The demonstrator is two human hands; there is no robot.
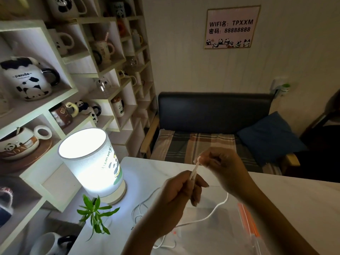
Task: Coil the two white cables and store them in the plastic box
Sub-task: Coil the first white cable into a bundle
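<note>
Above the white table (287, 197), both hands hold one white cable (195, 169). My left hand (176, 196) pinches its lower part and my right hand (222, 168) pinches its upper end. The rest of this cable trails down in a loop over the table (217, 208). A second thin white cable (141, 207) lies loose on the table near the lamp. A clear plastic container with an orange strip (248, 221) lies on the table at the right; it is hard to make out in the dim light.
A lit cylindrical lamp (92, 159) stands at the table's left corner, with a small green plant (95, 212) in front of it. Shelves of panda mugs (55, 80) fill the left. A dark sofa with a blue cushion (270, 137) sits beyond the table.
</note>
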